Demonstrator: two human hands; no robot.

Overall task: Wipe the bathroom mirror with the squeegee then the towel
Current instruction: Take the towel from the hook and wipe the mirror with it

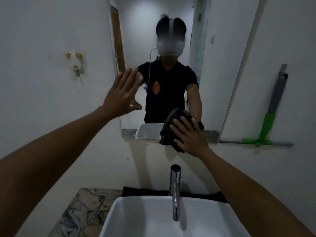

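Observation:
The bathroom mirror (213, 48) hangs on the wall above the sink. My right hand (189, 136) presses a dark bunched towel (168, 129) flat against the mirror's bottom edge, right of centre. My left hand (122, 94) is raised with fingers spread, palm against the mirror's left edge, holding nothing. The squeegee (271, 117), with a grey handle and green head, leans on the wall to the right of the mirror, its blade resting on a narrow ledge.
A white basin (130, 218) with a chrome tap (175, 190) sits directly below my arms. A marbled counter (82, 212) lies left of it. A stained wall hook (76, 63) is on the left wall. A dark cloth (213, 196) lies behind the basin.

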